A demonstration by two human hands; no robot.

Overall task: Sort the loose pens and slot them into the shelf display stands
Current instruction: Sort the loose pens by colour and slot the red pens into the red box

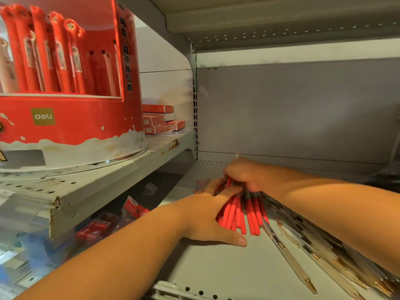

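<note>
Both hands are down on the shelf (pixel 216 267), working the red pens (pixel 253 219). The right hand (pixel 242 176) is curled tight round their far ends, bunching them. The left hand (pixel 205 213) lies flat, fingers straight against the bundle, probably to square it up. Clear pens (pixel 303 265) lie just beside, seemingly sorted out. The stand (pixel 71 122) sits on the upper shelf (pixel 121 169), to the left.

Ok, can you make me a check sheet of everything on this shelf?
Surface: pale metal shelf, holes along its front edge.
Job's things: red pens bunched on it; clear gold-tipped pens beside them; red display stand on the higher shelf, partly filled.
Clutter: small red boxes beside the stand.
Grippers: left hand rests on the red pens; right hand grips their far ends.
Cables: nothing seen.
Surroundings: grey back panel.
</note>
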